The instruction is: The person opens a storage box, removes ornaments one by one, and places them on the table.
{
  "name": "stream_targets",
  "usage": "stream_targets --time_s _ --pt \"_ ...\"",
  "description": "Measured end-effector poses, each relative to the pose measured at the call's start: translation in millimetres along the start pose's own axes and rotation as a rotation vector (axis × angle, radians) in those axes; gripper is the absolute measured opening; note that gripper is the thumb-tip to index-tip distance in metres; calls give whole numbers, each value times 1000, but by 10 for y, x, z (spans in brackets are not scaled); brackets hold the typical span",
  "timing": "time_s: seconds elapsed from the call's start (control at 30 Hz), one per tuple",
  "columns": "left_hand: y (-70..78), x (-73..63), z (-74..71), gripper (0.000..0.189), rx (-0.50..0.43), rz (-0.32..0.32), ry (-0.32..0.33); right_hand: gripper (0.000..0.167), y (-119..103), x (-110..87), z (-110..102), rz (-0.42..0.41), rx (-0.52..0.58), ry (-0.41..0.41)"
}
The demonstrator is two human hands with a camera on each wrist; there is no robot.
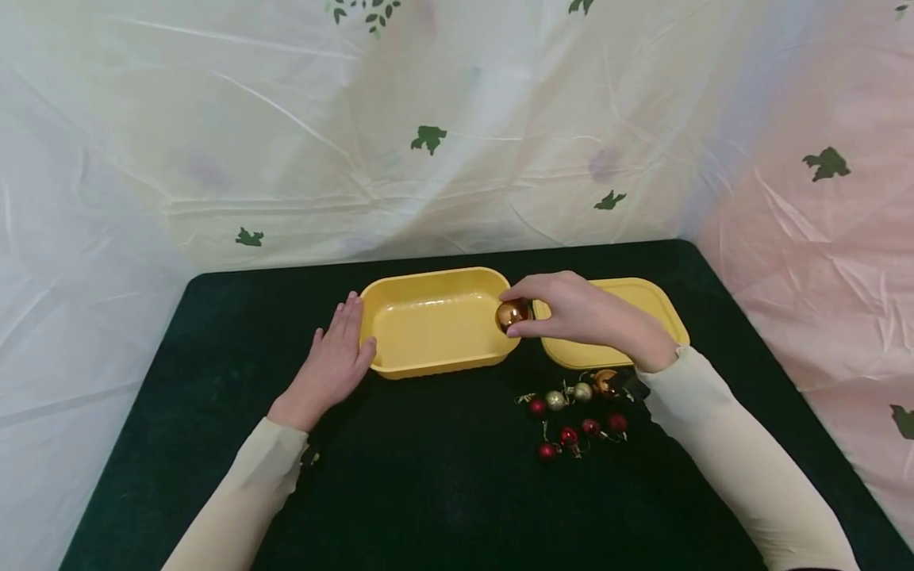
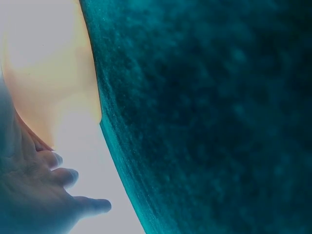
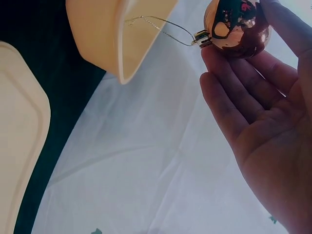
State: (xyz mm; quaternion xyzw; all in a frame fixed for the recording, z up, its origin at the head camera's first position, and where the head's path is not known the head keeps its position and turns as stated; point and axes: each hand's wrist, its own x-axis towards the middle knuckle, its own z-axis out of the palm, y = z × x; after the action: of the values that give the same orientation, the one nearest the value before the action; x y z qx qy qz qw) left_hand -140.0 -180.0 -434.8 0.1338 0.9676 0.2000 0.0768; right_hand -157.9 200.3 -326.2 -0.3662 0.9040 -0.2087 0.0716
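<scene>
A shiny copper-coloured bauble (image 1: 512, 316) with a thin gold hanging loop is pinched between the thumb and fingers of my right hand (image 1: 571, 311). In the head view it overlaps the right end of a yellow rectangular tub (image 1: 435, 370), whose inside shows bare. The right wrist view has the bauble (image 3: 239, 29) at the fingertips, its loop trailing toward the tub's rim (image 3: 122, 58). My left hand (image 1: 330, 357) lies with straight fingers along the tub's left end, thumb at the rim. The left wrist view is washed out but shows those fingers (image 2: 66, 176) beside the tub.
A yellow lid (image 1: 646, 297) lies right of the tub, partly under my right forearm. In front of it are several small red baubles (image 1: 568, 436), gold ones (image 1: 555, 400) and another copper bauble (image 1: 606, 382). Patterned cloth (image 1: 428, 190) hangs behind the dark green table (image 1: 428, 492).
</scene>
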Motion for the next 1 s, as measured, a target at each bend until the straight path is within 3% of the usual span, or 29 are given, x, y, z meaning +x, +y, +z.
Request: stream_targets --time_s 0.27,0.6,0.83,1.0 --pt "20 13 -12 76 4 -14 -5 56 33 -185 -34 52 49 23" --pt "25 9 -21 76 8 -20 -13 53 58 -383 -62 83 27 61" --pt "18 14 -19 75 4 -15 -9 38 73 -550 -87 72 5 134" --pt "13 13 -22 75 8 -12 -2 43 105 -673 -121 72 -12 176"
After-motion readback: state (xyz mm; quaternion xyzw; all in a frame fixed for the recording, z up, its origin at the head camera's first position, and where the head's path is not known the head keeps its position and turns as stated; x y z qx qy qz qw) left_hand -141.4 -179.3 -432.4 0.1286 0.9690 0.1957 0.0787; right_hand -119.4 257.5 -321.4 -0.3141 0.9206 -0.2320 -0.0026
